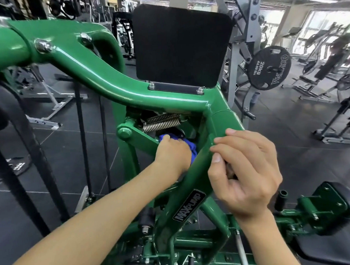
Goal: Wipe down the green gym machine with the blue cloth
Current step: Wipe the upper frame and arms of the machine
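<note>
Grips bunched blue cloth (192,146) in left hand (172,152), pushed into the recess under the coil springs (161,122) at centre of the green gym machine (98,75), probably to reach hidden inner faces. Curls right hand (247,173) over the near-right slanted post (185,184), likely for bracing. Stands on dark rubber floor tiles (282,147); black pad (181,45) behind, 20 kg weight plate (269,67) far right.

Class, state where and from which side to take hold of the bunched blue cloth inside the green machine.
Grip the bunched blue cloth by its gathered middle, from the left opening under the metal coil springs, as the left hand does; the slanted green frame tube blocks the right.
</note>
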Demonstrator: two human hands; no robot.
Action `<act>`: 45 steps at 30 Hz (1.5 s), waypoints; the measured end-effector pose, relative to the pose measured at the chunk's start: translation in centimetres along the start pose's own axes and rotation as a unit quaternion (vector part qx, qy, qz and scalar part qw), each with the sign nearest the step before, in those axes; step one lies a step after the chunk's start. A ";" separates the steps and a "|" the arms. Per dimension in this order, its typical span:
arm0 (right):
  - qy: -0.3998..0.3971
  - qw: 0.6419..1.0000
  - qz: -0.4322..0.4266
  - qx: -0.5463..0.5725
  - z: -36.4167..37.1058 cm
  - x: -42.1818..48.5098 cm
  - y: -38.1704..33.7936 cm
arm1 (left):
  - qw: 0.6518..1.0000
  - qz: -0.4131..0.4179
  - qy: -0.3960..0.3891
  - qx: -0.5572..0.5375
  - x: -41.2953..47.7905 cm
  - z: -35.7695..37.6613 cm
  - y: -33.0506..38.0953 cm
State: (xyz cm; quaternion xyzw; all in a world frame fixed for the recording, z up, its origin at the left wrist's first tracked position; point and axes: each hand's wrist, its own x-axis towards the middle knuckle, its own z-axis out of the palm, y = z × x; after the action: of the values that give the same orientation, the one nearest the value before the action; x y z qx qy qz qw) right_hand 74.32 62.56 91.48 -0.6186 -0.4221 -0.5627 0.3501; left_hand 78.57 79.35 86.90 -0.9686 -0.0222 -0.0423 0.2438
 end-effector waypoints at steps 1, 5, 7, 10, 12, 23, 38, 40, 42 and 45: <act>0.005 1.000 -0.003 0.001 0.0 -0.1 0.1 | 1.000 0.000 -0.004 -0.003 0.1 -0.3 -0.6; 0.004 1.000 -0.001 0.008 -0.1 -0.3 0.1 | 0.997 -0.030 -0.048 -0.049 1.0 -1.5 -2.0; 0.002 1.000 0.003 0.010 -0.2 -0.3 0.1 | 0.994 -0.038 -0.075 -0.064 1.2 -1.7 -1.8; 0.003 1.000 0.001 0.011 -0.2 -0.4 0.1 | 0.995 -0.012 -0.074 -0.072 0.8 -1.3 -1.3; 0.003 1.000 0.003 0.012 -0.2 -0.5 0.1 | 0.998 -0.010 -0.051 -0.037 0.0 -1.1 -0.9; 0.006 1.000 -0.010 0.004 -0.2 -0.5 0.4 | 0.984 -0.073 -0.147 -0.065 2.7 -2.4 -0.7; 0.035 0.999 0.021 0.016 0.1 -0.7 -0.1 | 0.919 -0.052 0.353 -0.168 -5.4 4.7 -4.9; 0.041 0.999 0.028 0.017 0.2 -0.7 -0.4 | 0.895 -0.069 0.398 -0.188 -7.1 5.8 -5.5; 0.046 0.998 0.038 0.019 0.5 -0.6 -0.4 | 0.869 -0.099 0.440 -0.201 -8.3 6.1 -6.1; 0.048 0.998 0.037 0.019 0.5 -0.7 -0.6 | 0.831 -0.153 0.496 -0.201 -8.9 5.9 -6.9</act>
State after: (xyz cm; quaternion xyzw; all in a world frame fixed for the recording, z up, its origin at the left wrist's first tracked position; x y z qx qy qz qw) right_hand 73.95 63.15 90.75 -0.5993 -0.3919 -0.5702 0.4026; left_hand 69.66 88.02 84.12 -0.8295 -0.0373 -0.5571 0.0121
